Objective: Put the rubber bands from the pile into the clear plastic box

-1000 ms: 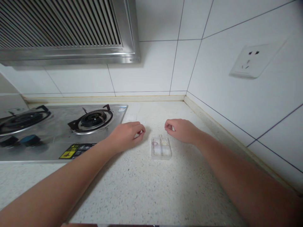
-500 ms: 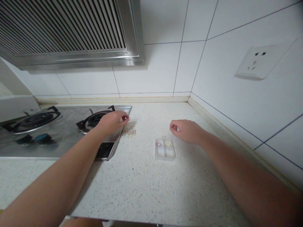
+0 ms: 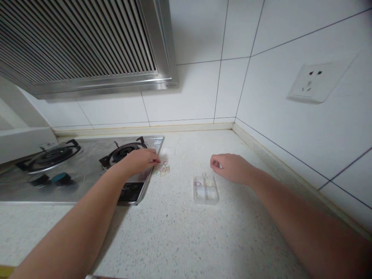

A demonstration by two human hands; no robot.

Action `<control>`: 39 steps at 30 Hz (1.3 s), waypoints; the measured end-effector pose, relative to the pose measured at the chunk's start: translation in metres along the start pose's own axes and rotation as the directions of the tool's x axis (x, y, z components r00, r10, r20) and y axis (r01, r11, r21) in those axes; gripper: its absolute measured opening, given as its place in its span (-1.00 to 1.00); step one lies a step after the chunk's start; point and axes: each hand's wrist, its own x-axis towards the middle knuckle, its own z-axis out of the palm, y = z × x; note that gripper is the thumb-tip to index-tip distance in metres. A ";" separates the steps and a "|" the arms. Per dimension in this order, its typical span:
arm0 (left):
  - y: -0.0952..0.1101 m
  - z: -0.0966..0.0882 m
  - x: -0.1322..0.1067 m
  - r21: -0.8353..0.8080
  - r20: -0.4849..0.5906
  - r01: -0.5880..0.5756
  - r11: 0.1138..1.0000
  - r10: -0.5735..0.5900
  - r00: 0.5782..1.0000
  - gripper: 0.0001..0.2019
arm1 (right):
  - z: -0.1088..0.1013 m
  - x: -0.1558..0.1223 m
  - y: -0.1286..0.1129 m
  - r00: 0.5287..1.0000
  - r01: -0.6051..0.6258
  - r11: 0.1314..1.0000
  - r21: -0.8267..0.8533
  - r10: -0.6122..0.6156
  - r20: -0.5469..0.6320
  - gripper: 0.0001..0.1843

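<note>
Left hand [image 3: 142,161] has lowered toward the small coloured loops [image 3: 164,170]

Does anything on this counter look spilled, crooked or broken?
Only the small colored loops look untidy: they lie loose in a jumble beside the stove, outside the clear box. I see no obvious damage.

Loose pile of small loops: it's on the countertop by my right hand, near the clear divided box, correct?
Not quite: the head view shows the loose pile of small loops by the left hand, not the right hand.
</note>
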 end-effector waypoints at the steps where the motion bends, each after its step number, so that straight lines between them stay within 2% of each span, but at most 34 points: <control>1: 0.000 0.000 0.000 0.007 0.002 -0.001 1.000 0.001 1.000 -0.74 | 0.001 0.000 0.000 1.000 0.004 1.000 0.001 -0.004 0.000 -0.85; 8: -0.002 0.002 0.001 0.029 0.056 0.047 0.998 -0.049 0.997 -0.72 | 0.000 0.000 -0.001 1.000 0.004 1.000 -0.001 -0.004 0.025 -0.84; 15: -0.002 0.005 0.002 0.024 0.045 0.097 0.995 -0.098 0.994 -0.74 | -0.002 -0.001 -0.002 0.999 0.040 0.999 0.007 -0.040 0.032 -0.83; 24: -0.005 0.010 0.004 -0.013 0.042 0.097 0.995 -0.096 0.995 -0.77 | -0.005 -0.002 -0.007 0.998 0.067 0.996 0.051 -0.068 0.004 -0.83; 35: -0.002 0.008 0.001 0.010 0.006 0.095 0.995 -0.095 0.995 -0.75 | -0.003 -0.002 -0.006 0.998 0.062 0.997 0.046 -0.063 0.005 -0.84; 39: 0.008 0.002 0.000 -0.008 -0.081 0.097 0.995 -0.098 0.992 -0.77 | -0.004 -0.001 -0.007 0.998 0.066 0.997 0.046 -0.067 0.017 -0.84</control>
